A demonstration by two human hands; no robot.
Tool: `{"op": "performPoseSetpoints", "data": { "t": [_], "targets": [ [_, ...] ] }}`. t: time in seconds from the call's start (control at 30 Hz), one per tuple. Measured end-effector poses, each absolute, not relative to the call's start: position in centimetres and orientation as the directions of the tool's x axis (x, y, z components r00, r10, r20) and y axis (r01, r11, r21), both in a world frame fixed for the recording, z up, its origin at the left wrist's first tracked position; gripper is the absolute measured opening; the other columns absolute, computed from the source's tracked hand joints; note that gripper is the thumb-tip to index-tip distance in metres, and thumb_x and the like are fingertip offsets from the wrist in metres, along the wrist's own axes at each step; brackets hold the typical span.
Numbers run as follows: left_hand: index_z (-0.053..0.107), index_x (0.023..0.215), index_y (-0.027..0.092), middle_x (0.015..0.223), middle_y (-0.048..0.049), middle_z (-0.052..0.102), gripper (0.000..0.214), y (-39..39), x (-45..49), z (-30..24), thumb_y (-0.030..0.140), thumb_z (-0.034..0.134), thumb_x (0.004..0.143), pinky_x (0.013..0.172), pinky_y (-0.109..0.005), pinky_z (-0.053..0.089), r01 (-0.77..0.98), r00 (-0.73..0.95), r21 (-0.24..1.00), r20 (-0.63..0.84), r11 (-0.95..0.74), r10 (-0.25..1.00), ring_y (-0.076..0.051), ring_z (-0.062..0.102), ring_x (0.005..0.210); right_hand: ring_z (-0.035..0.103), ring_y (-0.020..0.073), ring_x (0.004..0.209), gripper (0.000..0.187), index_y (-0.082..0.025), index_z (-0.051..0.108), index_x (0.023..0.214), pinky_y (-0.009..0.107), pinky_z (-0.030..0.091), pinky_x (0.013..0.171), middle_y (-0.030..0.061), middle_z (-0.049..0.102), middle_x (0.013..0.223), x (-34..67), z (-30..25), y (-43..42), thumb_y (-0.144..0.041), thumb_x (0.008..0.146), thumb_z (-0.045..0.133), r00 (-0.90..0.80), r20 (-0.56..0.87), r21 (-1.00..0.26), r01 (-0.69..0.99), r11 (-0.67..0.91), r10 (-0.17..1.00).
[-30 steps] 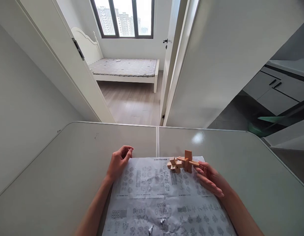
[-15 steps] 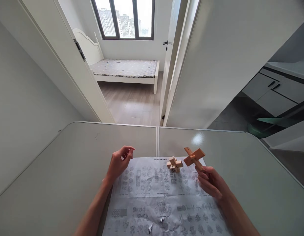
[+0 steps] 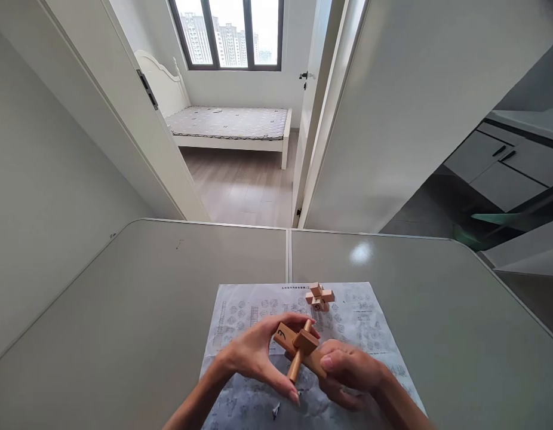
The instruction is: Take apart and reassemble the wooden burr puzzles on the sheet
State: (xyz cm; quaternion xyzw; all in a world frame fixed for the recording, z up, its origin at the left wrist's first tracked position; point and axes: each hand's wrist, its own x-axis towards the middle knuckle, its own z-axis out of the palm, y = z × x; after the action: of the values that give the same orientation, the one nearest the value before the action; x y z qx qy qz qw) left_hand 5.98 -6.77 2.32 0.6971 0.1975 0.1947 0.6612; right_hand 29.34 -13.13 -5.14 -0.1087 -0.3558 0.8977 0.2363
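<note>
A brown wooden burr puzzle [image 3: 306, 341] is held above the paper, made of crossed flat bars and a round dowel, with a black mark on one bar. My left hand [image 3: 254, 351] spans the dowel, thumb at its near end and fingers at the far end. Pinched between the thumb and fingers of my right hand [image 3: 355, 371] is the near right end of the marked bar. Just beyond both hands, a smaller, paler wooden burr puzzle [image 3: 320, 297] rests on the printed sheet [image 3: 370, 325]. Part of my left fingers is hidden behind the brown puzzle.
The creased sheet, covered in small diagrams, lies on a grey table [image 3: 124, 310] with a metal edge and a centre seam [image 3: 289, 257]. A small torn spot [image 3: 276, 410] shows near its front. Past the table, a doorway opens onto a bed [image 3: 232, 122].
My right hand has brought the brown puzzle left and nearer to me. My left hand, empty before, has moved right and taken hold of the dowel. The paler puzzle stays on the sheet.
</note>
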Motion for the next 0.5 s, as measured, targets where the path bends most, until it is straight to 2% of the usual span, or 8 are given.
{"op": "performPoseSetpoints", "data": {
  "t": [0.1, 0.17, 0.27, 0.4, 0.5],
  "targets": [
    [0.056, 0.139, 0.025, 0.132, -0.0109, 0.069, 0.099, -7.6, 5.3, 1.9, 0.054, 0.098, 0.054, 0.109, -0.047, 0.05, 0.068, 0.791, 0.996, -0.018, -0.059, 0.612, -0.033, 0.067, 0.12, 0.041, 0.0092, 0.024, 0.048, -0.016, 0.056, 0.071, 0.019, 0.031, 0.026, -0.0038, 0.052, 0.041, 28.6, -4.8, -13.1, -0.058, 0.095, 0.057, -0.805, -0.095, -0.729, -0.344, -0.592, 0.585],
    [0.057, 0.138, 0.024, 0.132, -0.0114, 0.068, 0.095, -8.1, 5.0, 1.5, 0.05, 0.097, 0.056, 0.109, -0.046, 0.05, 0.111, 0.728, 0.988, -0.009, -0.105, 0.685, -0.033, 0.066, 0.119, 0.044, 0.009, 0.028, 0.045, -0.017, 0.055, 0.084, 0.018, 0.032, 0.029, -0.0045, 0.057, 0.048, 28.1, -4.2, -13.2, -0.06, 0.097, 0.056, -0.705, -0.156, -0.802, -0.319, -0.505, 0.692],
    [0.056, 0.137, 0.026, 0.134, -0.0115, 0.067, 0.092, -9.0, 4.8, 0.7, 0.043, 0.096, 0.056, 0.112, -0.047, 0.048, 0.216, 0.648, 0.961, -0.007, -0.175, 0.761, -0.033, 0.064, 0.12, 0.043, 0.0079, 0.03, 0.045, -0.02, 0.05, 0.085, 0.016, 0.028, 0.032, -0.0078, 0.053, 0.047, 27.5, -3.5, -13.4, -0.062, 0.102, 0.051, -0.536, -0.186, -0.907, -0.229, -0.353, 0.823],
    [0.054, 0.137, 0.029, 0.136, -0.0092, 0.065, 0.095, -9.6, 4.5, -0.2, 0.031, 0.095, 0.052, 0.111, -0.046, 0.048, 0.329, 0.611, 0.922, -0.042, -0.205, 0.791, -0.031, 0.062, 0.12, 0.038, 0.0066, 0.028, 0.048, -0.021, 0.05, 0.081, 0.017, 0.025, 0.032, -0.0095, 0.048, 0.043, 26.9, -3.5, -13.8, -0.064, 0.102, 0.051, -0.425, -0.205, -0.945, -0.147, -0.291, 0.882],
    [0.053, 0.136, 0.03, 0.135, -0.0075, 0.064, 0.093, -9.6, 4.4, -0.4, 0.027, 0.094, 0.052, 0.105, -0.042, 0.051, 0.371, 0.596, 0.899, -0.039, -0.232, 0.802, -0.029, 0.063, 0.116, 0.04, 0.0074, 0.029, 0.046, -0.019, 0.057, 0.092, 0.017, 0.027, 0.032, -0.0095, 0.05, 0.044, 26.6, -3.8, -13.9, -0.064, 0.1, 0.056, -0.376, -0.238, -0.939, -0.148, -0.311, 0.896]
  ]
}}
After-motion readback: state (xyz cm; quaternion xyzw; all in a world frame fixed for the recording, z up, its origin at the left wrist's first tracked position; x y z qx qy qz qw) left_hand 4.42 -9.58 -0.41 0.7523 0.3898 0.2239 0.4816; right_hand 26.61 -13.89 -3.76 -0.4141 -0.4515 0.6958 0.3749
